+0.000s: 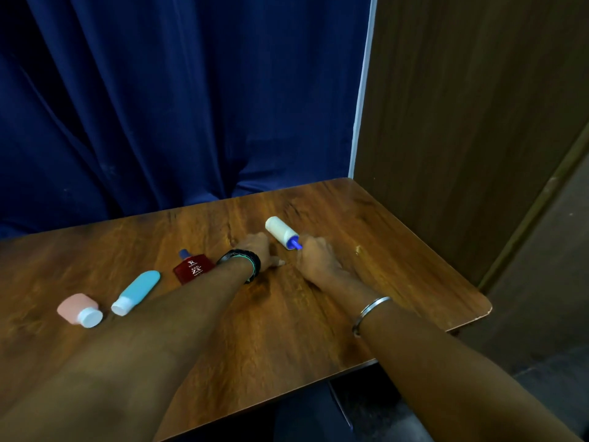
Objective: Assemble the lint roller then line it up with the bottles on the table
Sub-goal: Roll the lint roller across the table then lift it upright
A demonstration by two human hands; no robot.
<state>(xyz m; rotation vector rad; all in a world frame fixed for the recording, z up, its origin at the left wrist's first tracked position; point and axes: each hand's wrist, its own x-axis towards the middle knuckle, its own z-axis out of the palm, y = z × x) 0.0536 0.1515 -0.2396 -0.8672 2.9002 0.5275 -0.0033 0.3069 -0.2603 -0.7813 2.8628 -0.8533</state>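
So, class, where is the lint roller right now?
In the head view the lint roller lies on the table, right of centre, its blue handle in the right hand, with the left hand beside it.

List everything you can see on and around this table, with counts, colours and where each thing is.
Bottles: 3, lying in a row at left: pink bottle, light blue bottle, dark red bottle.
Lint roller: 1, white roll, blue handle, right of the bottles.
Table: 1, brown wood.
Curtain: 1, dark blue, behind.
Wall panel: 1, brown, right.
Left hand: black wristband, on the table beside the roller.
Right hand: silver bangle, closed on the roller's handle.
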